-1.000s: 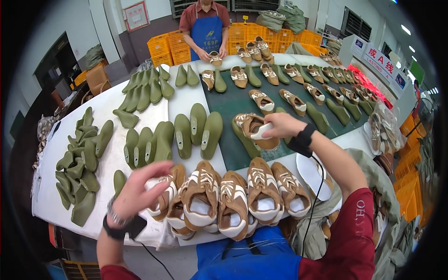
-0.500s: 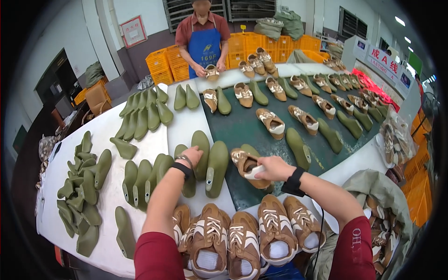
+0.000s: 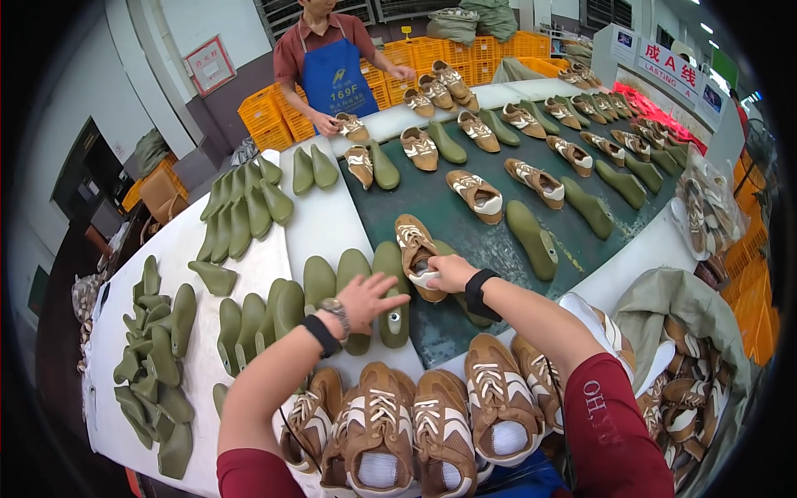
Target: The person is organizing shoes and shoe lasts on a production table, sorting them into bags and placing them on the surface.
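My right hand [image 3: 451,275] grips a brown suede sneaker [image 3: 414,241] with white stripes by its heel opening, its toe pointing away from me. A green shoe last [image 3: 448,253] lies partly hidden behind that sneaker and hand. Spread above a group of upright-laid green lasts is my left hand [image 3: 367,304], empty. It partly covers a last with a round metal hole [image 3: 393,330]; whether it touches it I cannot tell. Closest to me stands a row of laced brown sneakers [image 3: 379,411] with white lining inside.
A green conveyor belt [image 3: 398,203] carries sneakers and lasts in pairs. More lasts [image 3: 158,332] are heaped on the white table [image 3: 108,415] at left. Across from me, a person in a blue apron [image 3: 339,79] touches a sneaker [image 3: 353,126]. An open sack of shoes [image 3: 664,290] sits at right.
My right hand has moved the sneaker slightly left, turning its toe more directly away. My left hand has shifted right, with fingers spread. The person opposite has reached one arm out toward my right.
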`<control>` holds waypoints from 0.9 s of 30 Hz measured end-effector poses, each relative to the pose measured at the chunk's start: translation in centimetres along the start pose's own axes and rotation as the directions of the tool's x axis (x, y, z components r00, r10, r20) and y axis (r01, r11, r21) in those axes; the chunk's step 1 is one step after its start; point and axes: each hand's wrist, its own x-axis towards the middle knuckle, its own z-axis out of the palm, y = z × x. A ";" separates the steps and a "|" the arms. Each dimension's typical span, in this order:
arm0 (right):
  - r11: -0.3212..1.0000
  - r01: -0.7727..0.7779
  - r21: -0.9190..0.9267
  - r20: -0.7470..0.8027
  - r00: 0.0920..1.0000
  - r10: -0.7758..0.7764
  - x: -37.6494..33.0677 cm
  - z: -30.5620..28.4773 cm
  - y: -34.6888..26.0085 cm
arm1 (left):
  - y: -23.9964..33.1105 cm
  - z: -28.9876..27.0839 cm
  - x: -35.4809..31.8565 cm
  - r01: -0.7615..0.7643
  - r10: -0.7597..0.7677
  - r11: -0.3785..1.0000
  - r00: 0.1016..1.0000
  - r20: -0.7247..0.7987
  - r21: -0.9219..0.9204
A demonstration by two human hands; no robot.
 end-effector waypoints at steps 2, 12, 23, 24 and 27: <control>1.000 0.001 -0.004 0.001 1.000 -0.001 0.5 -0.2 0.0 | -0.6 1.8 1.9 -0.126 0.100 0.985 0.974 -0.201 -0.119; 0.996 -0.056 0.070 -0.085 0.995 0.061 2.7 0.2 1.4 | 0.2 2.8 2.4 -0.100 0.097 0.994 0.994 -0.057 -0.053; 0.997 -0.076 -0.016 -0.091 0.993 0.074 7.0 4.0 0.4 | 3.7 3.3 -0.6 -0.187 0.180 0.970 0.982 -0.055 -0.155; 0.997 -0.077 -0.013 -0.093 0.993 0.075 7.4 4.5 0.5 | 3.6 3.1 -0.5 -0.172 0.168 0.968 0.985 -0.037 -0.183; 0.993 -0.063 0.095 -0.244 0.966 0.085 7.1 4.2 0.0 | 3.5 3.3 -0.6 -0.145 0.132 0.968 0.988 -0.075 -0.206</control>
